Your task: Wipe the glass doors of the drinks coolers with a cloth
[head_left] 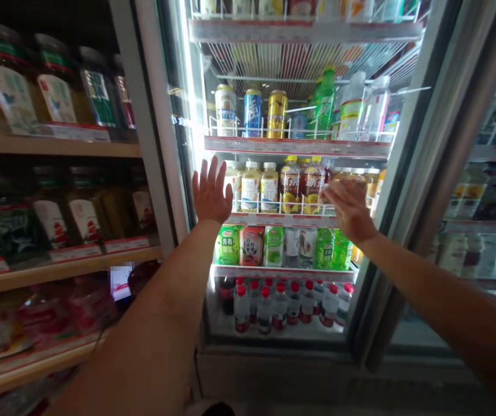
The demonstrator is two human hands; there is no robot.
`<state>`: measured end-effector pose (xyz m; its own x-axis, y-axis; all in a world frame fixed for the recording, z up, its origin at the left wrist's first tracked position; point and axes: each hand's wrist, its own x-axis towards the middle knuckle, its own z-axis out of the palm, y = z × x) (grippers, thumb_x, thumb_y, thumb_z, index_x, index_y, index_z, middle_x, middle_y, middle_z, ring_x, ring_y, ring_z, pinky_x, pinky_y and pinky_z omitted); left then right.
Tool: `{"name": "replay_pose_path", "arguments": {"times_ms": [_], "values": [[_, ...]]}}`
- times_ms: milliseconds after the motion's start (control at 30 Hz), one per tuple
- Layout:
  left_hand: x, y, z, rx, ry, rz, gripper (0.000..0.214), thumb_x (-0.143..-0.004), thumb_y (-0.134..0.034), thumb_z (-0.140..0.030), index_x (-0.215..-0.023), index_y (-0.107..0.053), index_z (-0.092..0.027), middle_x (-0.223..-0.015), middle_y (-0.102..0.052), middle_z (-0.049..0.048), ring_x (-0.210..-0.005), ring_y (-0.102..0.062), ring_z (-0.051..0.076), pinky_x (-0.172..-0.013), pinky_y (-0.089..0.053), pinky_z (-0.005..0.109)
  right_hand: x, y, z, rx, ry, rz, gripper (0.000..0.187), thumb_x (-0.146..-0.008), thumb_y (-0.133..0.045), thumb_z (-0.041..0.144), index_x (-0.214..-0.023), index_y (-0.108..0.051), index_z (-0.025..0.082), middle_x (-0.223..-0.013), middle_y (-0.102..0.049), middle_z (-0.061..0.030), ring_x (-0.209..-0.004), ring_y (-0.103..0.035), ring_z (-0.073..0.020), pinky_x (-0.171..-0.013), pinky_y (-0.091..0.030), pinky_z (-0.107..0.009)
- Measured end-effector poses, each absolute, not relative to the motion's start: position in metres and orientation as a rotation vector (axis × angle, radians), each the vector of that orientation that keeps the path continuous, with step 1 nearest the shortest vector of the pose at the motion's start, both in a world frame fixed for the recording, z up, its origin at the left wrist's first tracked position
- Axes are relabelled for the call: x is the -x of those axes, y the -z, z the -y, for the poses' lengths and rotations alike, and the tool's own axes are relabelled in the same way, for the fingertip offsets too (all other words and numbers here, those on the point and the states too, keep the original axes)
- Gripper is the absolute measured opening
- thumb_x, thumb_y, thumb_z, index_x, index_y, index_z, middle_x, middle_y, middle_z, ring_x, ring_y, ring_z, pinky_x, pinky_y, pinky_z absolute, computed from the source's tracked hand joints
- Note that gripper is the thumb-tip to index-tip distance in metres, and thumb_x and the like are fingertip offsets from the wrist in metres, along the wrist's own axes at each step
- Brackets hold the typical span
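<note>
My left hand (211,193) is raised in front of the left side of a lit drinks fridge (293,147), its fingers spread and holding nothing. On the right, my right hand (351,209) reaches out with its fingers stretched, somewhat blurred, and nothing shows in it. Whether either hand touches the fridge's glass, which carries faint reflections, I cannot tell. Between the hands stand white-labelled bottles (260,188) and dark iced tea bottles (291,185) with yellow caps. My right hand partly hides the bottles behind it.
Cans (252,112) and a green bottle (326,104) stand on the shelf above. Below are green cartons (228,245) and red-capped water bottles (280,305). A wooden shelf (57,145) with large bottles runs along the left. A metal door frame (436,179) borders the right.
</note>
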<state>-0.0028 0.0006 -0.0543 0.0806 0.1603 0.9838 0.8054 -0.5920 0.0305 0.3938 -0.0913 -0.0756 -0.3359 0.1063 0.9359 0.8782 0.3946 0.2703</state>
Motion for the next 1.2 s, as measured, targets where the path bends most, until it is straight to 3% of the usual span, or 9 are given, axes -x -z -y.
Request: {"name": "replay_pose_path", "arguments": {"times_ms": [133,300,500,667,833,1033,1200], "values": [[0.003,0.055,-0.001,1.835,1.551,0.948,0.063,-0.105,-0.045,-0.037,-0.165,-0.048,-0.021,-0.175,-0.036,0.006,-0.167,-0.017,0.026,-0.139,-0.002,0.048,-0.368,0.072,0.093,0.838,1.071,1.875,0.044,-0.108,-0.047,0.016,-0.137,-0.074,0.035,-0.143,-0.071,-0.0016,-0.148,-0.055,-0.0287,-0.125,-0.045,-0.061],[0.002,0.054,0.0,1.856,1.557,0.952,0.063,-0.104,-0.047,-0.032,-0.165,-0.048,-0.021,-0.175,-0.036,0.0052,-0.167,-0.017,0.026,-0.139,-0.001,0.048,-0.34,0.027,0.074,0.838,1.087,1.65,0.043,-0.108,-0.045,0.015,-0.139,-0.073,0.027,-0.152,-0.064,-0.0064,-0.155,-0.045,-0.0352,-0.125,-0.04,-0.068],[0.002,0.053,0.004,1.867,1.532,0.948,0.062,-0.104,-0.046,-0.031,-0.165,-0.048,-0.019,-0.175,-0.036,0.0068,-0.167,-0.018,0.028,-0.139,-0.005,0.05,-0.3,0.042,0.066,0.755,1.073,1.818,0.042,-0.105,-0.049,0.012,-0.132,-0.077,0.027,-0.14,-0.073,-0.0054,-0.147,-0.056,-0.0303,-0.123,-0.044,-0.062],[0.002,0.054,0.003,1.887,1.535,0.944,0.062,-0.105,-0.046,-0.029,-0.166,-0.046,-0.021,-0.175,-0.035,0.0052,-0.168,-0.014,0.026,-0.14,-0.002,0.05,-0.284,0.014,0.055,0.771,1.027,1.7,0.044,-0.103,-0.048,0.011,-0.132,-0.077,0.027,-0.148,-0.067,-0.0052,-0.153,-0.048,-0.0332,-0.127,-0.037,-0.067],[0.0,0.056,0.0,1.885,1.531,0.955,0.062,-0.105,-0.049,-0.026,-0.167,-0.044,-0.024,-0.176,-0.033,0.0019,-0.168,-0.012,0.024,-0.14,-0.001,0.049,-0.26,0.036,0.051,0.711,1.034,1.805,0.042,-0.105,-0.05,0.012,-0.134,-0.075,0.028,-0.145,-0.07,-0.0044,-0.15,-0.052,-0.031,-0.126,-0.04,-0.063],[-0.001,0.057,0.0,1.837,1.473,0.979,0.062,-0.105,-0.049,-0.025,-0.166,-0.044,-0.021,-0.176,-0.034,0.0048,-0.168,-0.015,0.026,-0.14,-0.003,0.049,-0.243,0.008,0.044,0.718,1.006,1.824,0.043,-0.104,-0.046,0.011,-0.134,-0.075,0.023,-0.151,-0.065,-0.0058,-0.154,-0.046,-0.0312,-0.129,-0.035,-0.064],[0.001,0.056,0.0,1.844,1.478,0.945,0.061,-0.106,-0.047,-0.025,-0.166,-0.044,-0.018,-0.176,-0.034,0.008,-0.168,-0.014,0.028,-0.139,-0.005,0.051,-0.224,0.011,0.041,0.769,1.018,1.852,0.044,-0.11,-0.04,0.018,-0.139,-0.073,0.027,-0.152,-0.065,-0.0027,-0.156,-0.044,-0.0296,-0.131,-0.035,-0.061]]}}
